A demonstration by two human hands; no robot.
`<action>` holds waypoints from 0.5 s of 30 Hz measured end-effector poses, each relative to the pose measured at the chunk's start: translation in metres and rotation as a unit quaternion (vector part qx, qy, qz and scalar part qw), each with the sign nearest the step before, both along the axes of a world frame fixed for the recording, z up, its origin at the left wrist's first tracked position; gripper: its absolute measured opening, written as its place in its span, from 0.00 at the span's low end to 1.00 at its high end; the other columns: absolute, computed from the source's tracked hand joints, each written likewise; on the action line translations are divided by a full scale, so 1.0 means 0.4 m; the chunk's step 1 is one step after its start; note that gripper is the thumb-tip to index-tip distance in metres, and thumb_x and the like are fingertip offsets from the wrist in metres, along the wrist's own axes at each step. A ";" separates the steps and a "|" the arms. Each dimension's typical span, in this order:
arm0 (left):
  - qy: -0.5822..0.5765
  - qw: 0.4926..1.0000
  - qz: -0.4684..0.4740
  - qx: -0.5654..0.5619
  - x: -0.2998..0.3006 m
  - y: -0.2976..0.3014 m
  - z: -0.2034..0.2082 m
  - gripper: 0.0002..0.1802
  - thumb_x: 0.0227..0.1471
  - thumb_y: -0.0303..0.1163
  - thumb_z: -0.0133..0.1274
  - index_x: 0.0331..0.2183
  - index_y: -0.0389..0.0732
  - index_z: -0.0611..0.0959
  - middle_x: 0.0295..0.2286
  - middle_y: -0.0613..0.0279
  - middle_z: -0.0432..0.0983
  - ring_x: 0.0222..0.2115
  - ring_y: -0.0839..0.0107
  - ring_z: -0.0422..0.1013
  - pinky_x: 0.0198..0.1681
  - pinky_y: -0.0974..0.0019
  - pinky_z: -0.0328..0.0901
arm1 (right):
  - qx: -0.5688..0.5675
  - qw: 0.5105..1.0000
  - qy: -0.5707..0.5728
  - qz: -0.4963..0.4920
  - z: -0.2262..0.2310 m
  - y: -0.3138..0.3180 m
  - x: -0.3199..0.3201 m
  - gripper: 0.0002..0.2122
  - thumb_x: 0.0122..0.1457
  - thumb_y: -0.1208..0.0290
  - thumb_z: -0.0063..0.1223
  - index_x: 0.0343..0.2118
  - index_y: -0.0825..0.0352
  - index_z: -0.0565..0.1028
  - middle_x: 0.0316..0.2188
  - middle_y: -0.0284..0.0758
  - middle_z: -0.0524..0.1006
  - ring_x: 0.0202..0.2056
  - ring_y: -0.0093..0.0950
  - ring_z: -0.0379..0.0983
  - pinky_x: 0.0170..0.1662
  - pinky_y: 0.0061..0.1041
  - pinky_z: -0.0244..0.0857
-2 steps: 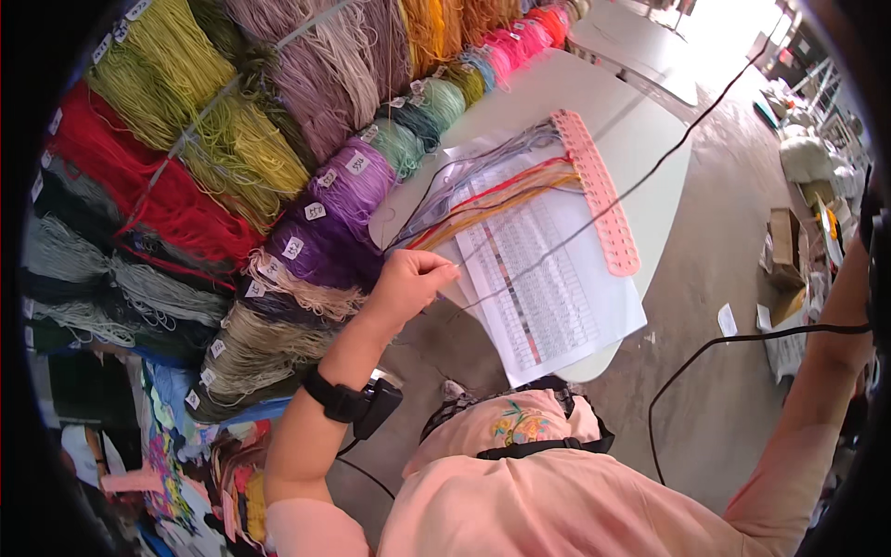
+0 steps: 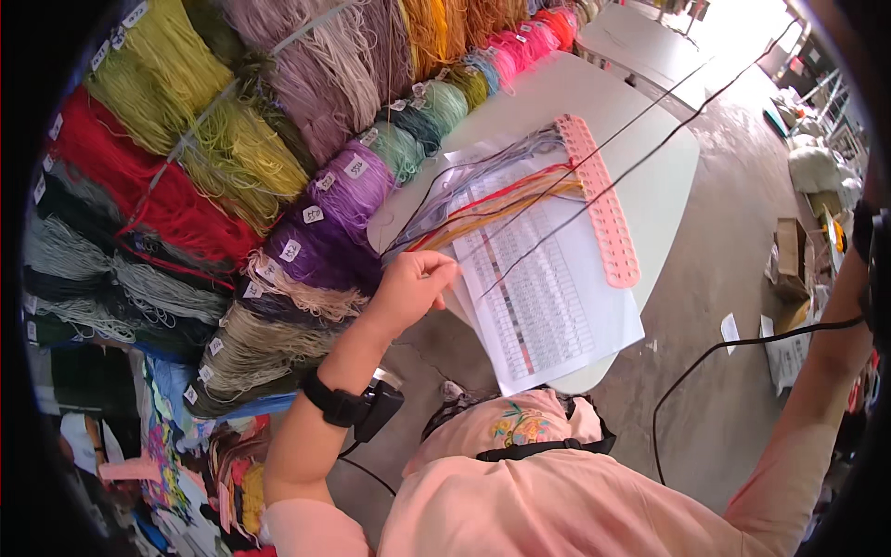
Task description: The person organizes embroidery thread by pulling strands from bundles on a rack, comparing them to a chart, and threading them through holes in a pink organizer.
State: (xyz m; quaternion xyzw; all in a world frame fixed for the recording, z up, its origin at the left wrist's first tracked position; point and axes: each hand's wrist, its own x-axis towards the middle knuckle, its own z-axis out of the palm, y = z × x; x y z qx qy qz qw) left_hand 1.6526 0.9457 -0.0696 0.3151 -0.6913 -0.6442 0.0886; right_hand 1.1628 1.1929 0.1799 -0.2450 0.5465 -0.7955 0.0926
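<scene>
My left hand (image 2: 418, 286) is closed in a pinch at the near left edge of the white table (image 2: 664, 153). A thin dark thread (image 2: 594, 153) runs from near its fingertips toward the upper right. Beyond the hand lies a pink plastic strip (image 2: 599, 200) with rows of holes. Bundles of grey, red and orange threads (image 2: 501, 200) hang from it across printed chart sheets (image 2: 548, 306). My right forearm (image 2: 835, 362) stretches up along the right rim; the hand itself is out of view.
Labelled skeins of purple yarn (image 2: 292, 251), red yarn (image 2: 158, 176) and other colours crowd the left and far side. A black cable (image 2: 710, 348) loops beside my right arm. Cardboard boxes (image 2: 789, 255) and bags stand on the floor at right. Cloth pieces (image 2: 172, 464) lie at lower left.
A second dark line of thread now shows clearly above the first, stretching to the upper right. My left hand stays nearly still, and the sheets have shifted slightly toward me.
</scene>
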 end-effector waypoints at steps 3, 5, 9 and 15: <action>-0.008 0.988 0.084 -0.131 -0.015 0.019 0.056 0.11 0.47 0.32 0.44 0.31 0.34 0.74 0.19 0.69 0.68 0.13 0.84 0.61 0.15 0.82 0.55 | 0.013 0.999 -0.013 -0.033 -0.040 0.036 -0.176 0.13 0.49 0.72 0.41 0.38 0.71 0.64 0.32 0.36 0.61 0.25 0.21 0.63 0.31 0.18 0.59; -0.009 0.980 0.181 -0.088 -0.010 0.001 0.074 0.12 0.49 0.33 0.41 0.33 0.36 0.73 0.22 0.67 0.70 0.16 0.83 0.64 0.16 0.83 0.55 | 0.016 0.997 -0.011 -0.080 -0.081 0.089 -0.284 0.12 0.49 0.72 0.42 0.37 0.71 0.65 0.30 0.35 0.63 0.25 0.21 0.63 0.32 0.18 0.59; 0.004 0.990 0.137 0.018 -0.106 0.031 0.080 0.08 0.48 0.29 0.42 0.29 0.37 0.75 0.23 0.67 0.71 0.19 0.84 0.65 0.18 0.82 0.57 | 0.006 0.988 0.031 -0.150 -0.254 0.055 -0.275 0.11 0.48 0.72 0.44 0.35 0.70 0.67 0.27 0.32 0.66 0.27 0.20 0.63 0.33 0.18 0.59; -0.008 0.994 0.051 0.093 -0.348 0.153 0.003 0.10 0.48 0.29 0.42 0.34 0.36 0.72 0.29 0.62 0.70 0.30 0.77 0.68 0.27 0.76 0.63 | 0.204 0.925 -0.017 0.321 -0.620 -0.296 0.305 0.09 0.44 0.81 0.43 0.30 0.71 0.70 0.24 0.30 0.71 0.22 0.16 0.65 0.26 0.16 0.59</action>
